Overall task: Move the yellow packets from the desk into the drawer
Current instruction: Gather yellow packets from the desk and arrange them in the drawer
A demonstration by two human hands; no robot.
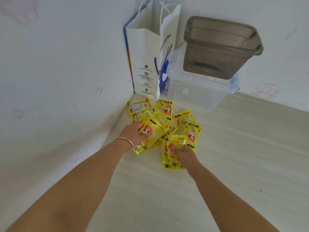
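Head view: yellow packets (164, 119) are heaped on the bench (234, 156). Some are grasped by the left hand (133, 133). Others are clutched by the right hand (183, 155).

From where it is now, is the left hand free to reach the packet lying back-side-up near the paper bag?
Probably not yet: the left hand already grips a packet from the pile. The back-side-up packet lies just beyond it, uncovered, before the paper bag, so the path looks open.

Yellow packets (164, 126) (orange cartoon faces), blue-printed white bag (150, 61).
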